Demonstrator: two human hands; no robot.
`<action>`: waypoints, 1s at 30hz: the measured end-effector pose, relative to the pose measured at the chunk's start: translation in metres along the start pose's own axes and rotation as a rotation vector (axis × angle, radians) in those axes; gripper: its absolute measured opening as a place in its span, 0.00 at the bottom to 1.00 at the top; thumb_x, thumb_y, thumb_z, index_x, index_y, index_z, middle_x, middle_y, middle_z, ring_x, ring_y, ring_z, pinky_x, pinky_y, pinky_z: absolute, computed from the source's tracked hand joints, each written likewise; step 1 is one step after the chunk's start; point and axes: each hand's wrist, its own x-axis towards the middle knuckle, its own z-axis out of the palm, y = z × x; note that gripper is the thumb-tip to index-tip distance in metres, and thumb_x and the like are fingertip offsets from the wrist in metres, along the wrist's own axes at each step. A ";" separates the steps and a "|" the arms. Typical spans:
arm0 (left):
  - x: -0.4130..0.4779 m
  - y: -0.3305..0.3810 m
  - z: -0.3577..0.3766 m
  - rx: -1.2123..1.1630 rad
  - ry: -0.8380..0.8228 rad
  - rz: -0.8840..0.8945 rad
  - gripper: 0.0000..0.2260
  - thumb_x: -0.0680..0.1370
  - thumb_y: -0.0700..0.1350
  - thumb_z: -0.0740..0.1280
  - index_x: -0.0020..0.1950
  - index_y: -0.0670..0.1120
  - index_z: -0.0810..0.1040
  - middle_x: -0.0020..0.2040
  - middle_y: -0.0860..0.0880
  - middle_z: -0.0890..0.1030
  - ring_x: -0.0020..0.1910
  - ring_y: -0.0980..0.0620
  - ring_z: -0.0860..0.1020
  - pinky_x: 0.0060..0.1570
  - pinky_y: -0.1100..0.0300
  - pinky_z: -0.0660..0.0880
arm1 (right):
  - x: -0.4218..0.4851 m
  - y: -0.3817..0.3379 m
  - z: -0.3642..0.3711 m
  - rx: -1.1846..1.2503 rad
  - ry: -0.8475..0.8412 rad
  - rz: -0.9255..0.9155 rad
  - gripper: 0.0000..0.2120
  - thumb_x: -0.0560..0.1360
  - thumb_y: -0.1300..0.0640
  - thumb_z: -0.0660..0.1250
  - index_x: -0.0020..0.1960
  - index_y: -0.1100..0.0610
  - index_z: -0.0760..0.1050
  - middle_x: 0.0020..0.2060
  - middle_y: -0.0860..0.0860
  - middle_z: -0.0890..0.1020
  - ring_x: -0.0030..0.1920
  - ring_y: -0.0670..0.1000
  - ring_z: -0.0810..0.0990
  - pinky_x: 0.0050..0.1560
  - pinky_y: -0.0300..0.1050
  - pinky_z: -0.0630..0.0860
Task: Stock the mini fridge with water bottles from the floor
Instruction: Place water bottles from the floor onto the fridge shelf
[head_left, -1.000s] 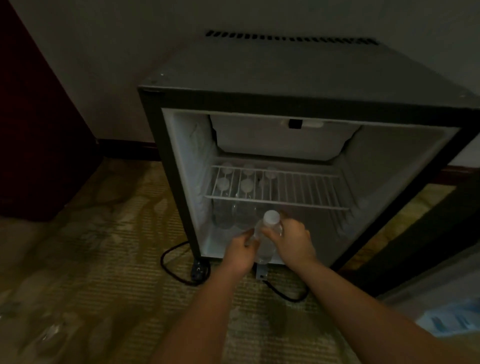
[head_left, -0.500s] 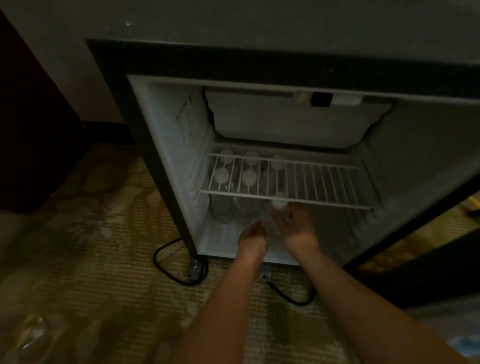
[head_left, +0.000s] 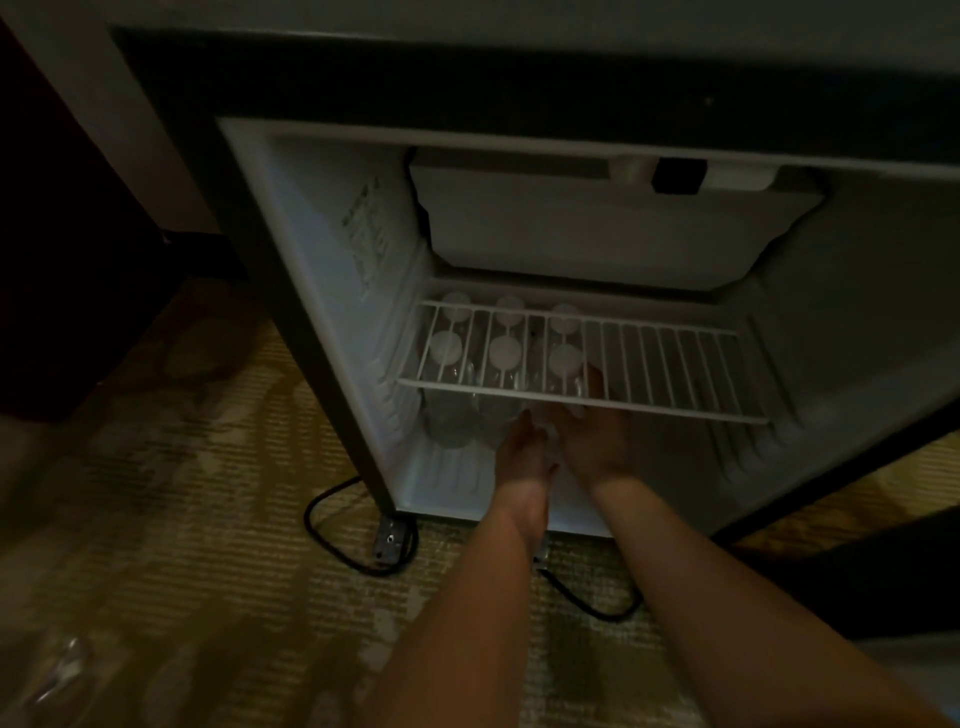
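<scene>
Head view (the only one there is): the mini fridge (head_left: 311, 322) stands open on the patterned carpet (head_left: 182, 519), filling the frame from 10 round to 3 o'clock. Both bare arms reach in under the white wire shelf (head_left: 649, 374).

The right hand (head_left: 592, 441) grips a water bottle (head_left: 566, 359), with the thumb up one side and the fingers curled round the other. The bottle is upright, its cap just beneath the shelf, at the right end of the front row.

The left hand (head_left: 522, 447) lies against the bottle's lower part at its 8 o'clock. Its fingers are lost in the gloom, so I cannot tell how they lie.

Five stocked bottles (head_left: 448, 431) stand in two rows, from 9 to 11 o'clock of the gripped one.

A black power cord (head_left: 332, 540) loops on the carpet at 6 o'clock of the fridge's left corner. A loose clear bottle (head_left: 57, 670) (badly blurred) lies at the frame's 8 o'clock.
</scene>
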 end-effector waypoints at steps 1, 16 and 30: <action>0.001 -0.001 0.000 -0.005 -0.008 -0.001 0.20 0.82 0.40 0.55 0.74 0.47 0.63 0.71 0.46 0.69 0.68 0.48 0.70 0.68 0.50 0.69 | 0.001 0.002 0.000 0.006 -0.006 0.006 0.27 0.75 0.61 0.67 0.72 0.56 0.65 0.68 0.56 0.73 0.67 0.55 0.72 0.57 0.33 0.66; -0.046 0.029 -0.031 0.905 -0.135 -0.092 0.21 0.82 0.50 0.53 0.70 0.39 0.67 0.69 0.40 0.70 0.66 0.44 0.71 0.67 0.56 0.68 | -0.034 -0.002 -0.031 -0.345 -0.244 0.102 0.15 0.79 0.55 0.61 0.59 0.64 0.75 0.58 0.60 0.79 0.52 0.55 0.78 0.43 0.35 0.66; -0.181 0.126 -0.046 1.483 -0.216 0.199 0.20 0.81 0.51 0.55 0.67 0.41 0.72 0.66 0.41 0.74 0.63 0.43 0.73 0.59 0.56 0.69 | -0.133 -0.129 -0.085 -0.592 -0.378 -0.199 0.09 0.77 0.55 0.64 0.50 0.60 0.79 0.47 0.58 0.83 0.49 0.56 0.82 0.53 0.50 0.78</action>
